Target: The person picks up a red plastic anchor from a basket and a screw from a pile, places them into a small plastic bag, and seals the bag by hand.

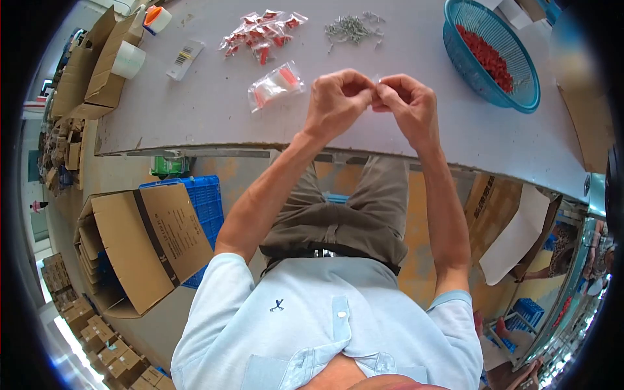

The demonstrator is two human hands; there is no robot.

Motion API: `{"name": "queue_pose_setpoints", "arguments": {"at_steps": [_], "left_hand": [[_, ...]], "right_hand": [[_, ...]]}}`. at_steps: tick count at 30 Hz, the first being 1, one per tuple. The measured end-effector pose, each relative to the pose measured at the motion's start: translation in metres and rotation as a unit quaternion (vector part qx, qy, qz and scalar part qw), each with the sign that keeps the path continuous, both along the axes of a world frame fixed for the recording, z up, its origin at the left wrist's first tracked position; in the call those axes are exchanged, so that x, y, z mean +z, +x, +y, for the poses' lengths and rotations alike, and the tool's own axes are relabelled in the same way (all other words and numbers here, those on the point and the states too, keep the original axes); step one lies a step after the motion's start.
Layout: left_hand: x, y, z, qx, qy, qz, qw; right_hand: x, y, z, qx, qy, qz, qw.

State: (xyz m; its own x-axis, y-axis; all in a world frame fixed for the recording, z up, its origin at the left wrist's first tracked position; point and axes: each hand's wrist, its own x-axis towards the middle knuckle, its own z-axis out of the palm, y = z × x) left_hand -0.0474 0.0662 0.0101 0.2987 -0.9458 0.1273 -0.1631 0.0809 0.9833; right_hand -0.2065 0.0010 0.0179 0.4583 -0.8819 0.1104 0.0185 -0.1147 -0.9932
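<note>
My left hand (pixel 333 104) and my right hand (pixel 413 109) meet above the near part of the table, thumbs and fingers pinched together. Between the fingertips a tiny pale, shiny bit shows; what it belongs to is too small and covered to name. Left of my left hand lies a clear plastic bag (pixel 276 86) with red pieces inside. Farther back is a pile of small clear bags with red parts (pixel 261 32). A heap of grey metal screws (pixel 353 29) sits beyond my hands. To the right stands a blue plastic basket (pixel 524 91) holding red plastic parts (pixel 486 57).
Tape rolls (pixel 129 60) and a labelled packet (pixel 185 59) are at the table's left, beside an open cardboard box (pixel 97 84). Below the table's front edge (pixel 260 147), another carton (pixel 153 240) and a blue crate (pixel 207 201) stand at left. Another person is partly visible at far right.
</note>
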Motion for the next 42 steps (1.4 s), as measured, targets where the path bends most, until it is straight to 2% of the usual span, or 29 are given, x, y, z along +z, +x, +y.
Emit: {"name": "queue_pose_setpoints", "arguments": {"at_steps": [2, 4, 8, 10, 14, 20, 22, 25, 30, 31, 33, 34, 36, 38, 41, 42], "left_hand": [[0.004, -0.005, 0.002, 0.011, 0.001, -0.038, 0.999], [0.004, -0.009, 0.002, 0.018, -0.050, -0.090, 0.995], [0.012, -0.015, 0.009, 0.015, -0.028, -0.079, 0.996], [0.015, -0.016, 0.012, 0.019, -0.010, -0.030, 0.999], [0.014, -0.019, 0.018, 0.041, -0.035, -0.019, 0.998], [0.018, -0.020, 0.022, 0.017, -0.011, 0.024, 0.999], [0.013, -0.018, 0.019, 0.009, -0.003, 0.028, 1.000], [0.003, -0.014, 0.013, -0.015, 0.001, 0.062, 0.998], [-0.009, -0.007, -0.004, -0.034, -0.017, 0.224, 0.974], [-0.011, -0.008, -0.007, -0.032, -0.014, 0.228, 0.973], [-0.007, -0.010, -0.013, 0.049, -0.034, 0.135, 0.989], [-0.003, -0.009, -0.016, 0.052, -0.037, 0.137, 0.989], [0.002, -0.007, -0.016, 0.082, -0.047, -0.085, 0.992], [0.000, -0.002, -0.019, 0.089, -0.049, -0.092, 0.991], [-0.009, 0.007, -0.025, 0.062, -0.038, -0.051, 0.996], [-0.011, 0.009, -0.027, 0.047, -0.034, -0.005, 0.998]], "right_hand": [[0.002, -0.003, 0.001, 0.011, 0.001, 0.009, 1.000], [0.001, -0.004, 0.000, 0.020, 0.003, -0.015, 1.000], [0.006, -0.007, 0.006, 0.017, 0.012, -0.038, 0.999], [0.007, -0.008, 0.013, 0.015, 0.016, -0.051, 0.998], [0.008, -0.008, 0.019, -0.004, 0.010, -0.050, 0.999], [0.010, -0.008, 0.021, -0.013, -0.017, -0.045, 0.999], [0.010, -0.009, 0.019, -0.018, -0.063, 0.024, 0.998], [0.012, -0.007, 0.019, -0.034, -0.073, 0.038, 0.996], [0.005, 0.000, 0.008, -0.076, -0.143, 0.100, 0.982], [0.001, 0.002, 0.005, -0.092, -0.162, 0.123, 0.975], [-0.001, 0.006, 0.000, -0.107, -0.183, 0.147, 0.966], [0.000, 0.009, 0.001, -0.120, -0.212, 0.166, 0.956], [-0.001, 0.013, 0.003, -0.126, -0.242, 0.186, 0.944], [0.002, 0.020, 0.003, -0.125, -0.240, 0.186, 0.945], [0.001, 0.026, -0.002, -0.125, -0.206, 0.175, 0.955], [0.000, 0.028, -0.005, -0.122, -0.209, 0.175, 0.954]]}}
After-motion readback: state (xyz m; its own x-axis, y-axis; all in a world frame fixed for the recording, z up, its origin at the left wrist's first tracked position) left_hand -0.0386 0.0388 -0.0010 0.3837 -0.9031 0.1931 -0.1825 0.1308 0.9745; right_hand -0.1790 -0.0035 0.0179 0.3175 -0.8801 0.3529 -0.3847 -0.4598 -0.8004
